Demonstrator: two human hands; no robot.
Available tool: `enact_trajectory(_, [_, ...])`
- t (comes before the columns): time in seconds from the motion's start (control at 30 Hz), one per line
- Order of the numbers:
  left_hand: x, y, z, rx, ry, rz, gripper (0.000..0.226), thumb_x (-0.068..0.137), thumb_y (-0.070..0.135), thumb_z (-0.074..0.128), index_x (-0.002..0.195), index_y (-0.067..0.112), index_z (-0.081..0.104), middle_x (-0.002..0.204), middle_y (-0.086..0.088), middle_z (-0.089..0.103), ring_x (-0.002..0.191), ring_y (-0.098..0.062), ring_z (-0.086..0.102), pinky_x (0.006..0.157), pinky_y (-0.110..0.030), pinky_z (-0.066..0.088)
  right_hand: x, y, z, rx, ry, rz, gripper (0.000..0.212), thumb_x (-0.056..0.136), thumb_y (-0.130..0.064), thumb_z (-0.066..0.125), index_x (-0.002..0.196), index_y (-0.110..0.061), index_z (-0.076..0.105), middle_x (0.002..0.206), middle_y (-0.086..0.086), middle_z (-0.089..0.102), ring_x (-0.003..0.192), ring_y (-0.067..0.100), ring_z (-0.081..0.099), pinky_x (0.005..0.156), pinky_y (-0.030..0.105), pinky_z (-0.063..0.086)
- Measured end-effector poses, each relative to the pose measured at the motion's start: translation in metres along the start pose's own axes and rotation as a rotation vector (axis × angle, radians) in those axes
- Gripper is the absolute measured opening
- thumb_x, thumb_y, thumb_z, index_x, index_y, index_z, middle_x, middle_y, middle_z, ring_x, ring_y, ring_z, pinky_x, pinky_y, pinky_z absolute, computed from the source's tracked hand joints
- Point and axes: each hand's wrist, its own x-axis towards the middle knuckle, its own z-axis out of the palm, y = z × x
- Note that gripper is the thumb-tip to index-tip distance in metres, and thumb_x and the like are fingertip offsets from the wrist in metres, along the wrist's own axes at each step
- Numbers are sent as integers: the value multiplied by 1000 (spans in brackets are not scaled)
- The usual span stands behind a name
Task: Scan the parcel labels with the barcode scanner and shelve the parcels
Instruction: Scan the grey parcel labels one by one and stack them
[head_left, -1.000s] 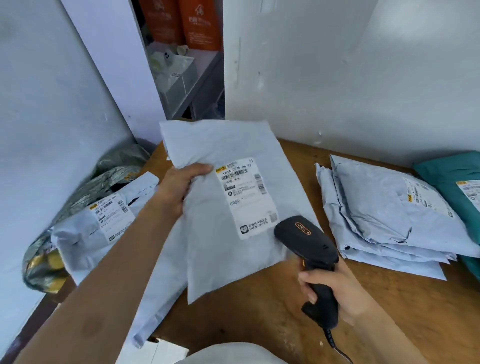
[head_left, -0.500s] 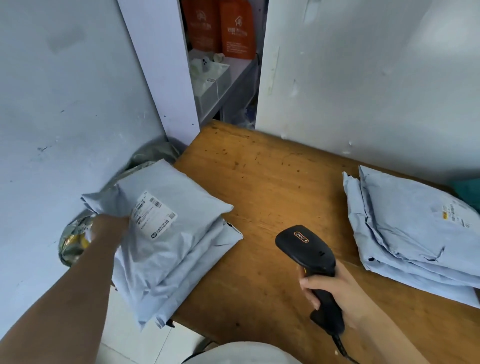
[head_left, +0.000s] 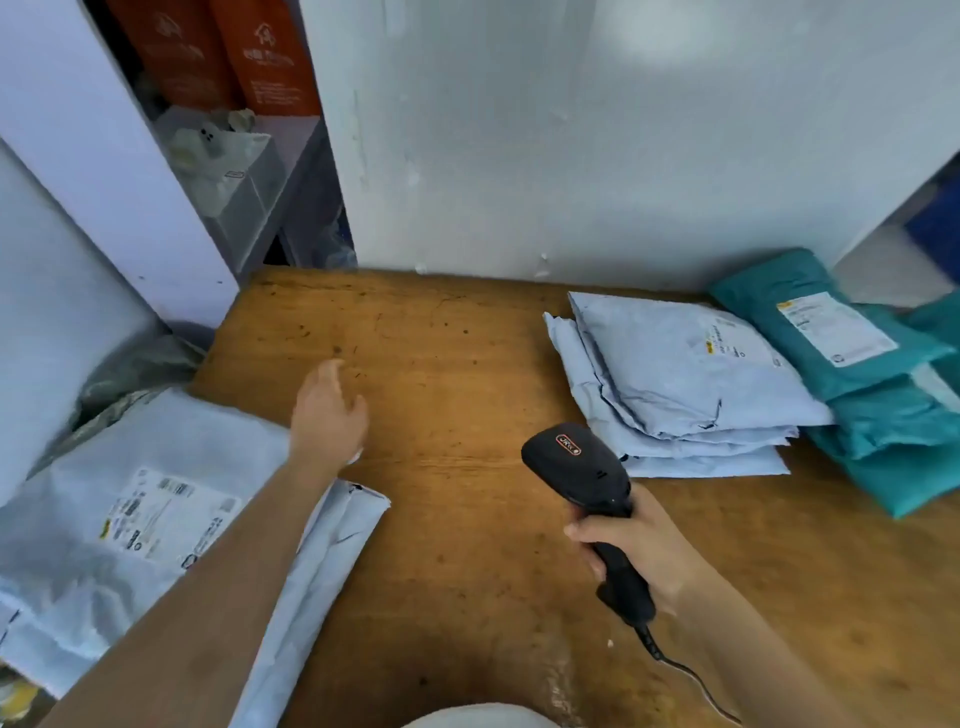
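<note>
My right hand (head_left: 641, 545) grips the handle of the black barcode scanner (head_left: 584, 475), held over the wooden table (head_left: 441, 415) with its head pointing away from me. My left hand (head_left: 328, 410) hovers empty over the table's left part, fingers relaxed. Just left of it lies a pale grey parcel (head_left: 156, 493) with a white label, on top of other grey parcels at the table's left edge. A stack of pale blue-grey parcels (head_left: 675, 384) lies at the right, label up. Teal parcels (head_left: 857, 384) lie beside that stack.
A white wall (head_left: 571, 156) rises behind the table. At back left a gap shows a shelf with orange bags (head_left: 249, 57) and a clear box (head_left: 223, 171). Crumpled green wrapping (head_left: 135, 369) lies behind the left pile. The scanner's cable (head_left: 685, 680) trails toward me.
My left hand laid the grey parcel on the left pile, let go and moved right over the table. The scanner stayed in my right hand. My view swung to the right.
</note>
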Motion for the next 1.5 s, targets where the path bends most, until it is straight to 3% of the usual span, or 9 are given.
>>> enact_trajectory(0.27, [-2,163,119,-264,-592,149,26,92,29,57,111,11,58,109,-3,60,91,-16,57,70,-25,47,-41,1,-59,70,279,-12,34,57,-25,73,63,4,56,44,13,47,40,23,40,50,27,39])
enact_trajectory(0.37, [-12,215,156,-550,-743,-123,24,89,27,63,89,4,57,98,-18,62,85,-25,61,76,-38,55,-58,7,-87,107,339,-12,26,58,-23,74,64,-3,58,43,9,47,39,22,41,49,26,38])
enact_trajectory(0.5, [-20,252,203,-764,-855,-509,70,76,40,75,129,7,43,117,-13,56,100,-34,60,79,-41,54,-84,22,-131,134,380,-11,27,60,-22,75,67,-3,57,44,10,45,40,21,40,50,28,37])
enact_trajectory(0.67, [-15,265,242,-743,-728,-624,93,60,48,83,136,15,42,131,-9,52,112,-33,56,93,-50,50,-113,40,-181,161,394,39,26,57,-23,75,68,-6,59,46,8,47,40,19,42,48,26,38])
enact_trajectory(0.87, [-33,271,239,-1008,-630,-577,45,71,4,72,114,4,57,115,-16,62,101,-32,62,88,-47,50,-126,51,-213,186,346,65,38,56,-21,76,83,1,57,45,7,47,39,19,41,46,25,36])
enact_trajectory(1.03, [-81,249,173,-1110,-688,-402,42,71,-9,69,110,3,60,110,-14,68,97,-29,67,82,-38,54,-125,46,-218,254,250,-5,30,53,-23,76,71,-5,60,48,10,45,42,21,39,46,26,38])
enact_trajectory(1.17, [-94,185,110,-891,-807,-321,44,66,0,78,107,10,64,104,-10,73,92,-27,71,74,-39,59,-121,38,-213,299,94,-79,10,61,-12,74,61,-12,64,48,13,44,39,21,38,45,24,37])
enact_trajectory(1.33, [-120,111,110,-102,-390,-254,9,86,7,62,93,3,60,83,-8,60,80,-25,56,62,-28,43,-104,42,-181,170,-41,-20,13,62,-14,73,69,-7,63,46,10,49,38,22,40,48,28,36])
enact_trajectory(1.5, [-173,76,127,-292,-213,-578,78,91,33,57,148,4,13,146,-17,37,128,-34,45,97,-41,43,-93,47,-136,67,-92,142,28,62,-9,68,85,2,59,50,8,53,35,18,42,45,27,36])
